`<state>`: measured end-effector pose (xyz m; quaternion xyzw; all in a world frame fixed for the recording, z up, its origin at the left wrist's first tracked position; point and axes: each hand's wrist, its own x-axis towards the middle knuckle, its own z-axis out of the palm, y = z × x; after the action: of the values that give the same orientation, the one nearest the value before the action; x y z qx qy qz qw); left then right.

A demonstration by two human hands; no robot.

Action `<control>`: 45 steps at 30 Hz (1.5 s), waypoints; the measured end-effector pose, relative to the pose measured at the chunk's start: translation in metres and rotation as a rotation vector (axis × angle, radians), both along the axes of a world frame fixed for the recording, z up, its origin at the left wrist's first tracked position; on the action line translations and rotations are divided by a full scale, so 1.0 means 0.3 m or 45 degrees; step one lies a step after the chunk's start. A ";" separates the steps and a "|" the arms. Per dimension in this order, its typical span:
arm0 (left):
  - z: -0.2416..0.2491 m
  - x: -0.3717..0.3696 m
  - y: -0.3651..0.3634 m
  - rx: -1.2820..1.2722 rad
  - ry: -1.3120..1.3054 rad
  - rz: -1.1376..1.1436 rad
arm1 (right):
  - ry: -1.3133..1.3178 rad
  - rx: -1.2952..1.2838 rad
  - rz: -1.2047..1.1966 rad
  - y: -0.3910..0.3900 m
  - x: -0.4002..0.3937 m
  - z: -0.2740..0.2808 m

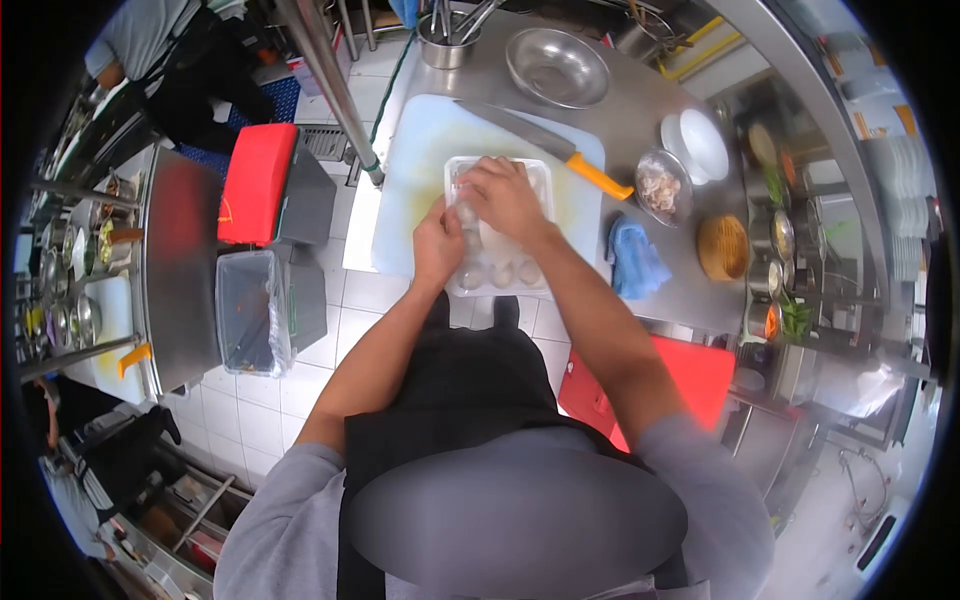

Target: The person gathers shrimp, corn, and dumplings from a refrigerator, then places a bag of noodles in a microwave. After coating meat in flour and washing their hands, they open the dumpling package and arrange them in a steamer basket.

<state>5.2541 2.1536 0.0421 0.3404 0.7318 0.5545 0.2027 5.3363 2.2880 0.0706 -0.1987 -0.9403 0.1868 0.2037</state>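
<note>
A clear plastic tray with rounded hollows (501, 281) lies on the white cutting board (415, 135), its near end reaching over the board's front edge. My left hand (440, 243) is closed at the tray's left edge, thumb and fingers pinched along the rim. Over the tray's upper half, my right hand (497, 200) has its fingers bent and drawn together, tips pointing down to the left; what they hold is hidden beneath them. A large knife with a yellow handle (597, 176) rests across the board just beyond the tray, blade toward the upper left.
Right of the board are a blue cloth (637, 257), a metal bowl of pale pieces (662, 187), white bowls (702, 146) and a bamboo steamer (722, 248). A wide steel bowl (557, 68) and a utensil pot (445, 45) stand behind. A metal post (335, 85) rises at left.
</note>
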 end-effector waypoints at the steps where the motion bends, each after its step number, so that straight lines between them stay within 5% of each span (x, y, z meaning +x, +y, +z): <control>1: 0.001 0.009 -0.002 0.001 -0.005 -0.008 | -0.005 0.001 -0.008 0.021 0.029 0.031; 3: 0.007 0.021 -0.005 -0.123 -0.068 0.053 | -0.417 0.237 -0.176 0.067 0.093 0.102; 8: 0.018 0.028 0.038 -0.101 -0.057 0.077 | -0.563 0.069 -0.259 0.100 0.144 0.112; 11: 0.032 0.030 0.037 -0.109 -0.076 0.131 | -0.527 0.129 -0.354 0.049 0.180 0.094; 13: 0.029 0.029 0.033 -0.132 -0.125 0.125 | -0.092 0.517 0.080 0.017 0.240 0.108; 16: -0.007 0.021 0.042 -0.052 -0.204 0.079 | -0.051 0.421 0.257 -0.102 0.321 0.091; 21: -0.060 0.018 0.049 0.146 -0.398 0.033 | -0.069 0.317 0.155 -0.193 0.369 0.101; 24: -0.028 0.009 0.052 0.004 -0.455 0.016 | -0.033 0.241 0.140 -0.205 0.392 0.092; 35: -0.009 0.010 0.060 -0.038 -0.197 0.023 | 0.075 0.243 0.174 -0.211 0.460 0.081; 38: 0.024 0.005 0.059 -0.099 -0.168 -0.011 | -0.139 0.033 0.127 -0.166 0.439 0.105; 40: 0.042 0.004 0.065 -0.133 -0.188 -0.015 | -0.030 -0.239 -0.471 -0.093 0.324 0.156; 43: 0.066 -0.023 0.077 -0.130 0.125 0.042 | 0.002 -0.070 -0.513 0.023 0.213 0.112; 45: 0.094 -0.039 0.085 0.044 0.392 0.060 | -0.405 -0.116 -0.586 0.062 0.174 0.124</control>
<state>5.2423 2.1790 0.0702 0.4075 0.7524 0.5129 0.0690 5.3886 2.3066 0.1077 -0.4426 -0.8813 0.1441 0.0817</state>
